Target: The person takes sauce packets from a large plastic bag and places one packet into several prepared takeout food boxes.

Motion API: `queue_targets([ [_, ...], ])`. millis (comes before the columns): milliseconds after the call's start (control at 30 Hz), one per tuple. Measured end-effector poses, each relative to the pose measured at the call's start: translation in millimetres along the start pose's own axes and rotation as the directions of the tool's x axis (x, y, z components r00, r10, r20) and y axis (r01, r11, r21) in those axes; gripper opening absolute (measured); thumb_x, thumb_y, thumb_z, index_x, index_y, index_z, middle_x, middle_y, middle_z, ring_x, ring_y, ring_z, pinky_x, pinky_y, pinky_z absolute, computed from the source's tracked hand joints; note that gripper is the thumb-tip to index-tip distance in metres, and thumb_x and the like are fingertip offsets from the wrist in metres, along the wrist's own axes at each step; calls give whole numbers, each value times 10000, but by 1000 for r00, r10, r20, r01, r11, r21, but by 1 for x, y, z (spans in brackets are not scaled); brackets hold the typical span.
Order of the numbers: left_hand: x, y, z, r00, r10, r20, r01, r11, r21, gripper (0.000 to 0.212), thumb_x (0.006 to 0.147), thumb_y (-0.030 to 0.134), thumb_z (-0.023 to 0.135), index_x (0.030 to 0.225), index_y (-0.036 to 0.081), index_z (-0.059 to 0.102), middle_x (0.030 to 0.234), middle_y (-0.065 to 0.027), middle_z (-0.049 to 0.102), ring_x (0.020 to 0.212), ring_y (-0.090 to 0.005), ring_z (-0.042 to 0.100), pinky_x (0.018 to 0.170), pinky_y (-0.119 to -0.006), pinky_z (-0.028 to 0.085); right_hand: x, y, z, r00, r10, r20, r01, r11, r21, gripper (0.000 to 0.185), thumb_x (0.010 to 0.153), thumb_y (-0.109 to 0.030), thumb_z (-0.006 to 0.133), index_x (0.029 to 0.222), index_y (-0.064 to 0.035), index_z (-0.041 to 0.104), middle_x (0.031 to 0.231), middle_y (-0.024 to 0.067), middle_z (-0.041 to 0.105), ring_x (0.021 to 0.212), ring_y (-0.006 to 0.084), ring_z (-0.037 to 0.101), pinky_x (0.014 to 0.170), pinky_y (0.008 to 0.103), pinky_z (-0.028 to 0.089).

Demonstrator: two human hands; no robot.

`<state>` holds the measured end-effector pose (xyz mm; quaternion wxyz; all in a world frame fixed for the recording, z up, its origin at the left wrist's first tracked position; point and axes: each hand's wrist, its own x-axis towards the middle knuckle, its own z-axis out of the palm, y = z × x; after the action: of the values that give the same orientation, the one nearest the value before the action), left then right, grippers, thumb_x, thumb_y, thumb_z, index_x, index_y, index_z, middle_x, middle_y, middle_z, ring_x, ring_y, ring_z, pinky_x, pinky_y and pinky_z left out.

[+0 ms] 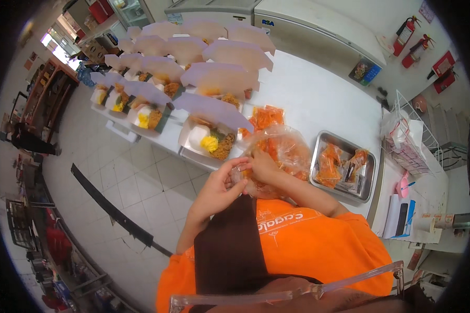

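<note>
A clear plastic bag (286, 146) full of orange sauce sachets lies on the white table in front of me. My left hand (221, 184) grips the bag's gathered edge between thumb and fingers. Reaching into its mouth is my right hand (263, 166); its fingertips are hidden by plastic and sachets. Loose orange sachets (269, 115) lie just behind the bag. Left of it stands an open paper meal box (188, 146) with fried chicken (225, 146), a yellow portion (209, 144) and a white mound (199, 134). A steel tray (370, 176) on the right holds orange sachets (328, 166) and small packets.
Rows of open meal boxes (150, 117) with raised lids cover the table's (321, 94) left and far parts. Chest freezers (317, 35) stand behind it. A side counter (431, 195) on the right carries a wire rack (415, 129). Another person (27, 137) stands far left.
</note>
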<state>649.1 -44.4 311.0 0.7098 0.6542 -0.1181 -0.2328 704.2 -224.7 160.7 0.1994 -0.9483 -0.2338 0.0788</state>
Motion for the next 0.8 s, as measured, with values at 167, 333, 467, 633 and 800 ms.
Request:
queue_targets([
  [167,-2,-7,-4,1000,4,-28,-4,1000,-22,448,855,-41,496,1287,19,396,1234,-157,526,727,-93,560,712,-237,473,19,22,-9,925,330,188,-377,859,347,298,795,-163,549,1051,-25,615,1017,213,608,930,348,579,839,419,441],
  [333,-2,-8,-6,1000,8,-18,-9,999,-32,445,857,-37,494,1287,20,396,1241,-163,522,720,-89,563,711,-237,476,22,54,-14,948,221,230,-259,954,153,402,881,-308,464,1105,8,574,1037,211,614,1002,326,576,875,424,425],
  [467,-2,-9,-7,1000,4,-16,-4,999,-43,444,858,-35,492,1288,20,394,1237,-162,526,719,-86,566,711,-236,478,15,49,-5,995,103,20,-103,932,347,417,867,-343,536,1110,-7,577,1041,201,616,1014,320,577,891,405,422],
  [633,-1,-10,-7,1000,9,-16,-10,998,-57,444,860,-33,493,1289,21,392,1233,-159,530,721,-85,568,711,-232,478,20,47,-19,984,79,158,-130,930,344,359,852,-296,580,1079,-19,589,1018,198,622,970,329,591,850,396,443],
  [800,0,-12,-8,1000,16,-9,-16,999,-34,443,862,-34,493,1289,24,392,1234,-156,529,726,-84,562,710,-230,476,14,38,-25,987,107,118,-130,969,209,300,857,-276,560,984,-10,612,946,209,631,870,352,602,776,436,449],
])
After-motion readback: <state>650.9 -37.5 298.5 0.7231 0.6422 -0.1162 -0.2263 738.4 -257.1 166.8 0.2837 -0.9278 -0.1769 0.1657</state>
